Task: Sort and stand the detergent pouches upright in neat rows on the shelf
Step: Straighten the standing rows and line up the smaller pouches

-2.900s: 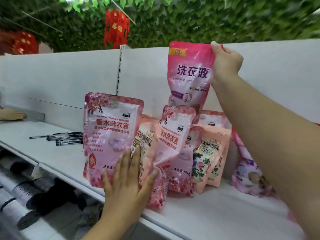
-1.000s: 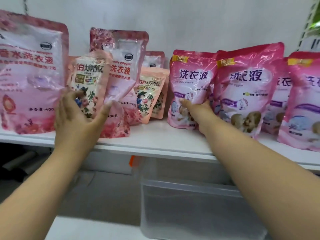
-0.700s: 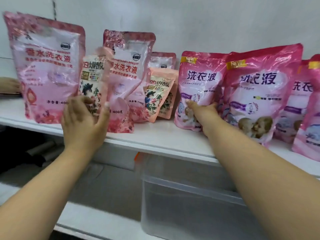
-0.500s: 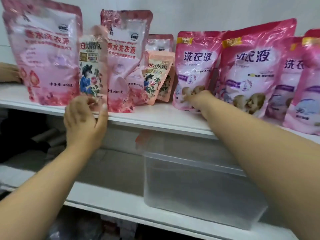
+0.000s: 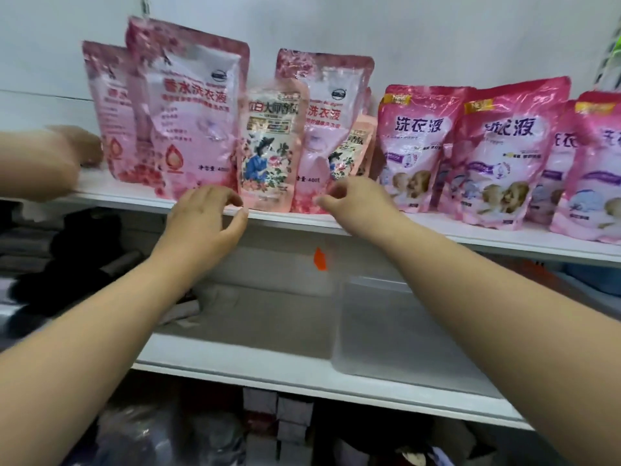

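Pink detergent pouches stand along the white shelf (image 5: pixel 437 232). A small peach floral pouch (image 5: pixel 270 146) stands upright at the front edge, between a tall rose-print pouch (image 5: pixel 191 109) and another tall one (image 5: pixel 331 95) behind it. My left hand (image 5: pixel 205 223) hovers open just left of the floral pouch's base, fingers apart, holding nothing. My right hand (image 5: pixel 353 200) is just right of that base, fingers curled and apart, empty. To the right stands a row of magenta pouches (image 5: pixel 416 142), (image 5: pixel 504 153). A second peach pouch (image 5: pixel 353 149) leans behind.
Another person's hand (image 5: pixel 50 159) rests on the shelf at far left. Below the shelf sits a clear plastic bin (image 5: pixel 403 327) on a lower white shelf, with dark folded goods (image 5: pixel 67 264) to the left. An orange tag (image 5: pixel 319 258) hangs under the shelf edge.
My right hand let go of the magenta pouch and moved left to the floral pouch. My left hand dropped from the floral pouch to the shelf edge. The view shifted left.
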